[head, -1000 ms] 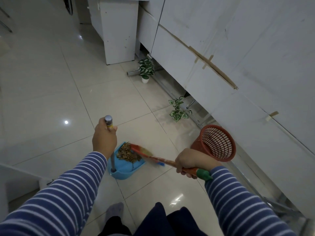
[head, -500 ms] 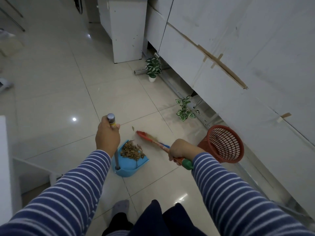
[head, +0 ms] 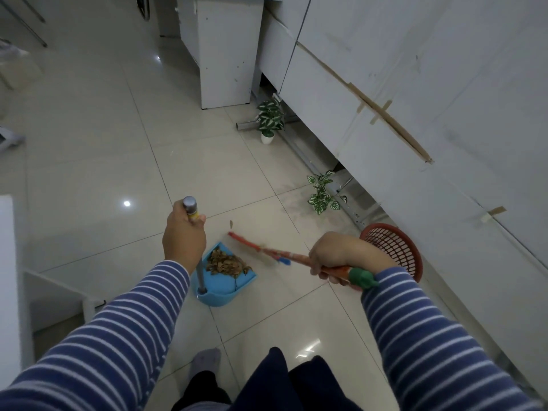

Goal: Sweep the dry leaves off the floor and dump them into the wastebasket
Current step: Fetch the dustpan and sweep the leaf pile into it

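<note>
Pale glossy floor tiles (head: 98, 149) spread out ahead of me, and white cabinet panels (head: 415, 84) run along beyond my right grip. My left grip (head: 184, 235) is wrapped round the top of an upright metal handle (head: 201, 271). That keeps the blue dustpan (head: 237, 284) flat on the floor just below it, with its open mouth turned away from me so that leaves can be pushed in. A heap of dry leaves (head: 226, 264) already lies inside the pan.

My right grip (head: 341, 256) is closed round the broom (head: 281, 255) near its green end, holding it low and slanted so that the bristle end reaches out past the pan's mouth. One stray leaf (head: 230, 223) lies on the tile just beyond that tip, between my two grips and farther out. I judge the broom is out there to draw it back in.

The red mesh wastebasket (head: 397, 250) stands just behind my right grip, against the cabinets, near enough for tipping the pan. Two small potted plants (head: 269, 117) (head: 321, 197) sit farther out beyond the right grip, beside a metal rail (head: 299, 149). Both are well apart from the leaf and block nothing. My socked foot (head: 204, 363) rests nearer to me than the pan.
</note>
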Available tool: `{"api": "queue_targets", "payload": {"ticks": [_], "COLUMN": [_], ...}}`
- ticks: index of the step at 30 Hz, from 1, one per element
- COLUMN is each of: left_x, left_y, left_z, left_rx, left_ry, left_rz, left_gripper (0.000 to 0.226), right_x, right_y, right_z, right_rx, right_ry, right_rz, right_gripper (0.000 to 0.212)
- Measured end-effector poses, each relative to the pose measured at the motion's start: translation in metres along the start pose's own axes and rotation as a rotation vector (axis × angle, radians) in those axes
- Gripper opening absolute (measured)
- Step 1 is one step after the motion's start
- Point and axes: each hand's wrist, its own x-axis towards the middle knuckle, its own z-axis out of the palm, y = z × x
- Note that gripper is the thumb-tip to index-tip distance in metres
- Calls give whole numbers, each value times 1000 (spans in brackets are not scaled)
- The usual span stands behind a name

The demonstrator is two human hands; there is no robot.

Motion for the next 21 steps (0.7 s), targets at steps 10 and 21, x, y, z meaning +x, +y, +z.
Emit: {"api": "queue_targets", "payload": {"ticks": [10, 21], "left_x": [-1, 3], "left_y": [-5, -3], "left_z": [-6, 2], "left_rx": [19, 59], "left_ry": [-7, -37], "left_rz": [-7, 16], "left_gripper": [23, 18], "right_x": [58, 36], "right_y": [-46, -19], "right_z": [33, 49], "right_rx": [-76, -312], "right_ry": [97, -15], "right_rz": [-73, -57], "right_gripper": [29, 25]}}
